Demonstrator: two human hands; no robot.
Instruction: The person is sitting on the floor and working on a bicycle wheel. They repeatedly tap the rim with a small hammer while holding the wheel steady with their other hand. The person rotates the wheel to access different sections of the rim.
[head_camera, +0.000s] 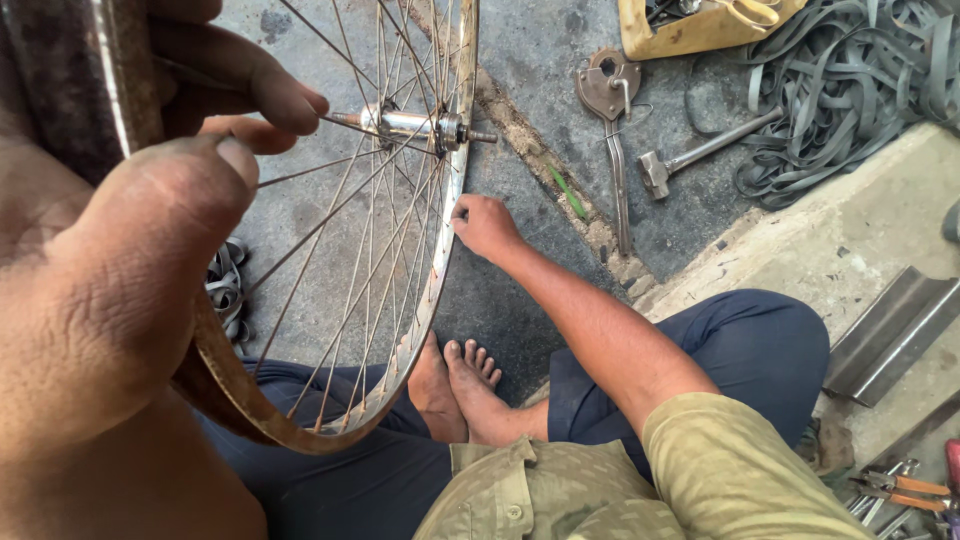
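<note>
A bicycle wheel stands upright in front of me, its rusty metal rim ringed with several thin spokes that meet at a shiny hub and axle. My left hand is very close to the camera and grips the rim at its near side, thumb on top. My right hand reaches forward and pinches the far side of the rim where a spoke meets it. I sit cross-legged, my bare feet under the wheel.
A hammer and a long flat tool lie on the concrete floor. Black rubber strips are piled at the top right beside a yellow tray. Pliers lie at the lower right, near metal channel pieces.
</note>
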